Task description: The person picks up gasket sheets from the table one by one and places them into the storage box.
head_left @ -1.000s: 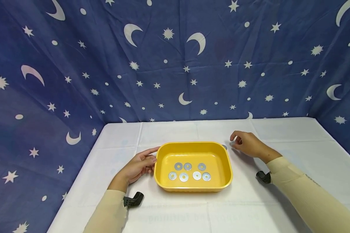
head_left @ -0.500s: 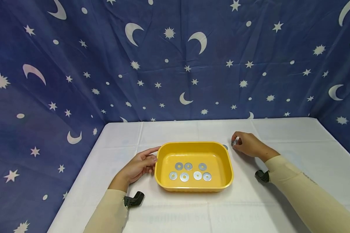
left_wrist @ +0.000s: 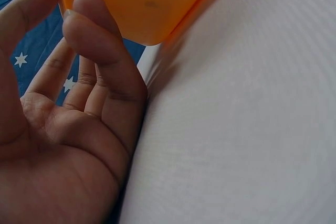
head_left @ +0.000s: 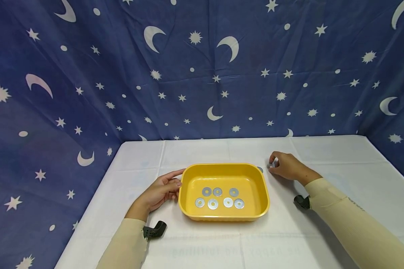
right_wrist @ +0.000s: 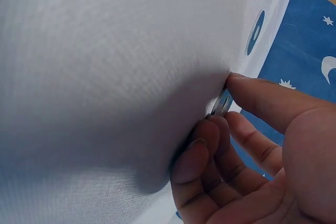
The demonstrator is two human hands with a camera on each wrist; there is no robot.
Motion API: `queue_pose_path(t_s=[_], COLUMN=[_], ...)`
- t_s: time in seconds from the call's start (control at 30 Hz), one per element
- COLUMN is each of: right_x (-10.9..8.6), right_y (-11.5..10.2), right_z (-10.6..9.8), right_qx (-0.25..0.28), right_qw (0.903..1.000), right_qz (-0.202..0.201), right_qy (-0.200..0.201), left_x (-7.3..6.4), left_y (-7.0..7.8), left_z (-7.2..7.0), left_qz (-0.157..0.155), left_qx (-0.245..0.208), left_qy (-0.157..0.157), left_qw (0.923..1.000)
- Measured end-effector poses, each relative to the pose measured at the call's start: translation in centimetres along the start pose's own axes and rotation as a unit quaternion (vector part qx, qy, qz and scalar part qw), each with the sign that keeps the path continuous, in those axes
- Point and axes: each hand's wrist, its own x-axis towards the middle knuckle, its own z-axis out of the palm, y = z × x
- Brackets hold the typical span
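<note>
My left hand (head_left: pixel 160 192) touches the left end of a yellow plastic tray (head_left: pixel 223 218), its fingers loosely bent against the wall. In the left wrist view the fingertips meet the tray's corner (left_wrist: pixel 142 9). Several flat grey metal washers (head_left: pixel 213 204) lie spread over the tray floor. To the right of the tray, my right hand (head_left: pixel 288 166) is down at the table, pinching a washer (right_wrist: pixel 222 103) between thumb and fingers. One more washer (right_wrist: pixel 255 32) lies on the cloth between this hand and the tray, partly hidden by the tray's rim in the head view.
A white cloth (head_left: pixel 202 246) covers the table. Behind and at the sides hangs a dark blue curtain (head_left: pixel 188 97) with white moons and stars. Black camera mounts (head_left: pixel 155 229) sit on both wrists.
My right hand's fingers have closed in on the washer at the table, and the hand has shifted slightly right. The left hand and tray have stayed in place.
</note>
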Motion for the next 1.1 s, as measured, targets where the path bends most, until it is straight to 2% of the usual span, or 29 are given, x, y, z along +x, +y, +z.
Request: queue_pose_path(t_s=[0.33, 0.57, 0.77, 1.1], right_x=[0.01, 0.0, -0.11, -0.44], right_y=[0.38, 0.43, 0.17, 0.07], right_z=[-0.09, -0.22, -0.27, -0.05], right_qx=[0.007, 0.024, 0.015, 0.006], right_qw=[1.0, 0.9996, 0.9998, 0.9999], right_qz=[-0.005, 0.01, -0.008, -0.014], right_qy=[-0.001, -0.008, 0.003, 0.001], left_x=[0.0, 0.03, 0.04, 0.08], left_y=[-0.12, -0.13, -0.08, -0.15], left_z=[0.01, 0.01, -0.04, -0.09], left_qz=[0.003, 0.004, 0.005, 0.004], left_qx=[-0.005, -0.005, -0.006, -0.006], left_qy=[-0.001, -0.001, -0.001, -0.001], left_qw=[1.0, 1.0, 1.0, 1.0])
